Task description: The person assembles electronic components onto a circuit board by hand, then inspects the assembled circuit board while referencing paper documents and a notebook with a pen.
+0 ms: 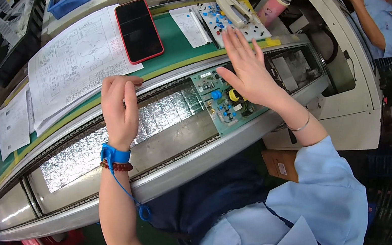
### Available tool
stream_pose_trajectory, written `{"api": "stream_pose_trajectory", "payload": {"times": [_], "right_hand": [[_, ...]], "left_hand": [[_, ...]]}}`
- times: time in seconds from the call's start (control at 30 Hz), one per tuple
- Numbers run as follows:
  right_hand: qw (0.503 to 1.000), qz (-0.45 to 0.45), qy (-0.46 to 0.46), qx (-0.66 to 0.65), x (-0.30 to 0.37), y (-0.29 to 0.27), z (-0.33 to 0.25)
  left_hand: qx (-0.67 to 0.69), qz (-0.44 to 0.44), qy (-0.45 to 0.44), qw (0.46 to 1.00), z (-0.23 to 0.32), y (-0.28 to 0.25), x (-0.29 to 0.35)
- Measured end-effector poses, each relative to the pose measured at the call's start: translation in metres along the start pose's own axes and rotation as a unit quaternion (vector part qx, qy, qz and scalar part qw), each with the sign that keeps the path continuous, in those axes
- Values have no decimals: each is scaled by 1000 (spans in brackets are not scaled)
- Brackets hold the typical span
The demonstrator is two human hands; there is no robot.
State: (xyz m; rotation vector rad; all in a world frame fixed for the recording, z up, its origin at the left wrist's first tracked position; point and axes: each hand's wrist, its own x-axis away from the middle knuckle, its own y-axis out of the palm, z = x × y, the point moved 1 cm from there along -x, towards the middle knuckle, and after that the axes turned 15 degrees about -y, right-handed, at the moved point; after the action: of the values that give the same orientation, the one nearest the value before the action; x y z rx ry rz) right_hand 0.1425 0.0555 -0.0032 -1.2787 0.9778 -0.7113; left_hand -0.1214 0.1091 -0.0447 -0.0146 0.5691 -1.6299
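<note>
A green circuit board (222, 110) with blue and yellow parts lies on the conveyor track (168, 142), right of its middle. My right hand (248, 68) hovers flat over the board's upper right part, fingers spread, holding nothing. My left hand (119, 109) rests on the conveyor's far rail (168, 75) with fingers curled loosely; whether something small sits in them is hidden. A blue wrist strap (114, 154) with a coiled cord and a bead bracelet sit on my left wrist.
Behind the rail lie paper drawings (73, 60), a red-cased phone (138, 29), a tray of small blue parts (220, 18) and a pink bottle (275, 5). Another person (380, 21) works at the far right. Cardboard boxes (279, 163) sit under the conveyor.
</note>
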Motion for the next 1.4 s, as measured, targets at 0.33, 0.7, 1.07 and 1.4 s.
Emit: {"api": "stream_pose_trajectory", "payload": {"times": [0.33,0.7,1.07,1.4], "right_hand": [[997,8,11,76,-7,24,14],[991,77,-46,96,-2,5,-18],[971,-103,-62,-208,31,31,-73],[988,-83,30,-128,56,42,-39]], "left_hand": [[-17,-1,17,1000,4,-3,-5],[-24,27,31,999,-2,1,-3],[-21,36,-7,999,0,0,-1],[-24,25,-30,999,-2,0,2]]}}
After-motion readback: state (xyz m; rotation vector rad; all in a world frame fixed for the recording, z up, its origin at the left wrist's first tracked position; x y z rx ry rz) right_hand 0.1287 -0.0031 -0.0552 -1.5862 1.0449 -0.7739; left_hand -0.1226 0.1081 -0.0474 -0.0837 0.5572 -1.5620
